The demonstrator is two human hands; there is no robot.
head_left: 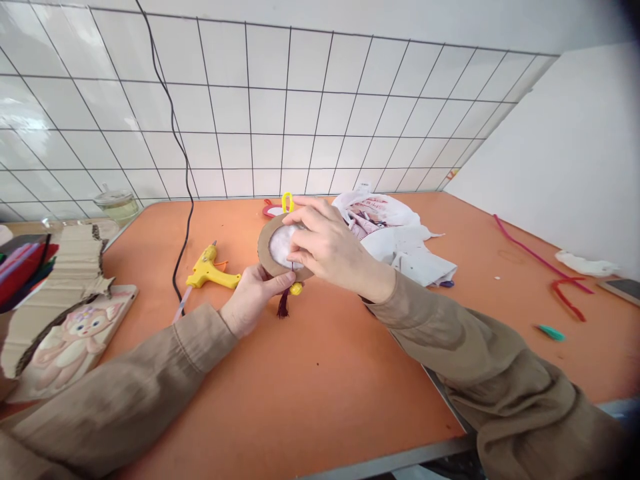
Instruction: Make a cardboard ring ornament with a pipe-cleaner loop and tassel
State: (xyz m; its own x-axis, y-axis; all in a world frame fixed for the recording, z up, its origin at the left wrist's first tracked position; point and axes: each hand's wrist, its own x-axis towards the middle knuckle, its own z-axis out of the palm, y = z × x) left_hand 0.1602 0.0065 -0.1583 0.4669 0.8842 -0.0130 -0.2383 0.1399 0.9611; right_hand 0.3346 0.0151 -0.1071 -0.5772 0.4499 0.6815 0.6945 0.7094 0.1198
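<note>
A round cardboard ring [265,250] with a white, soft-looking centre [281,245] is held up above the table. My left hand [255,293] grips its lower edge, thumb on the front face. My right hand [325,243] lies over the ring's right side, fingers bent and fingertips at the white centre; whatever they pinch is hidden. A dark red tassel [283,305] hangs below the ring, its cord running up over the front. A yellow loop [287,202] sticks up at the top, and a small yellow piece [296,289] shows underneath.
On the orange table [300,387] lie a yellow glue gun [213,269], a red-rimmed piece [273,210] and a white plastic bag [395,227]. Torn cardboard [60,280] and a cartoon picture board [80,333] are left. Pipe cleaners [540,253] lie right. A black cable [186,167] hangs down.
</note>
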